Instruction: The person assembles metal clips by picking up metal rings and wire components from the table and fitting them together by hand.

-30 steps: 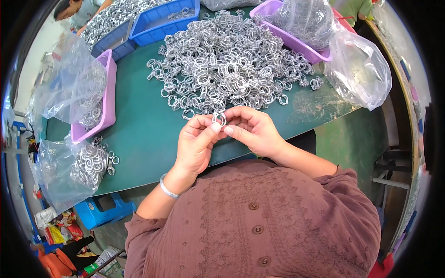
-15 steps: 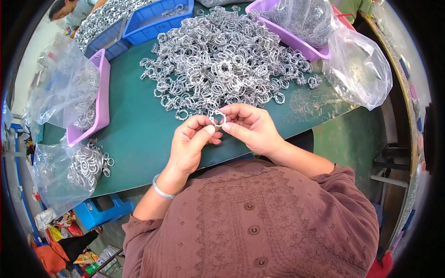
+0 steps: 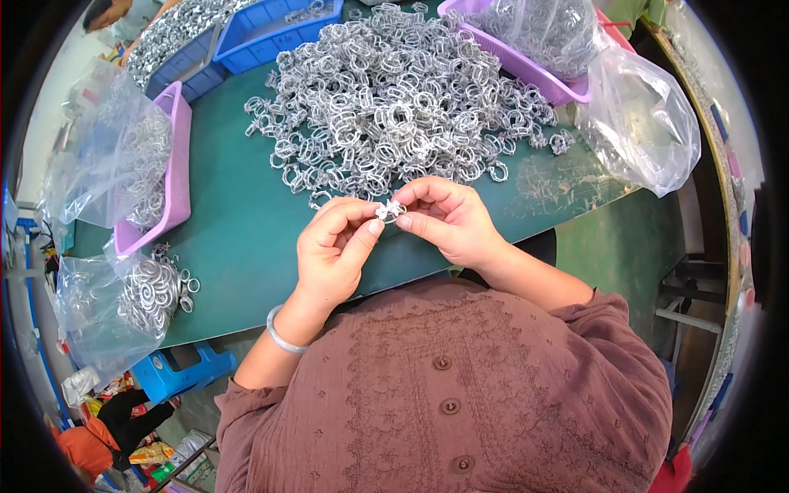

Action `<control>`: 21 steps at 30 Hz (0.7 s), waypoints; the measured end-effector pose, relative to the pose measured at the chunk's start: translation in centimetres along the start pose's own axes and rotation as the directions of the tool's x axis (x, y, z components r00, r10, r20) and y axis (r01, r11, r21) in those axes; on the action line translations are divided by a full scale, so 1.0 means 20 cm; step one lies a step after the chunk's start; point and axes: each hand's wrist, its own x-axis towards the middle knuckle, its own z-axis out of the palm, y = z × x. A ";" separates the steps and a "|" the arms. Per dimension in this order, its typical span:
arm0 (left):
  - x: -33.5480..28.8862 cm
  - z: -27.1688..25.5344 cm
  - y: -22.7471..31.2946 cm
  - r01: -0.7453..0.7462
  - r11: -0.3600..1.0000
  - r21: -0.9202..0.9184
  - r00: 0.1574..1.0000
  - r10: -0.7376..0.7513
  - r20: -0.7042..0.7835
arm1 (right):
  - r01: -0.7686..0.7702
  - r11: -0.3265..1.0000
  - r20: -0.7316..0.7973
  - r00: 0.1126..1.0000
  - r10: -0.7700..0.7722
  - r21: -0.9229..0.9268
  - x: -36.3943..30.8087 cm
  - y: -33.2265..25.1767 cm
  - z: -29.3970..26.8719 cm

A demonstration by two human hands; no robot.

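Note:
Between the fingertips of both hands is a small silvery metal ring with knobbly lugs, held just above the near part of the green table. My left hand pinches it from the left with thumb and fingers, and my right hand pinches it from the right. The ring is turned so that its lugs face up; the fingertips cover part of it. Just beyond my hands lies a large heap of similar metal rings. One loose ring lies close to my left fingers, partly hidden by them.
Pink baskets holding bagged rings stand left and far right. Blue bins are at the back. A clear bag spills rings at the left edge. A blue stool stands below. Another person is at the far left.
The ring has been turned in my fingers: its round opening faced up before, and now it shows more edge-on with its lugs up. My left fingers have shifted slightly on it.

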 end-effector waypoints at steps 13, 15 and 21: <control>-0.02 0.03 0.05 0.034 0.995 -0.094 0.999 -0.034 0.001 | 0.419 0.668 0.147 0.893 -0.425 -0.615 0.02 -0.01 0.00; -0.02 0.02 0.03 0.036 0.996 -0.086 0.999 -0.036 -0.004 | 0.448 0.556 0.186 0.867 -0.463 -0.700 0.02 -0.01 0.01; -0.03 0.04 0.01 0.066 0.980 -0.187 0.997 -0.071 -0.019 | 0.428 0.667 0.144 0.888 -0.437 -0.610 0.02 -0.02 0.02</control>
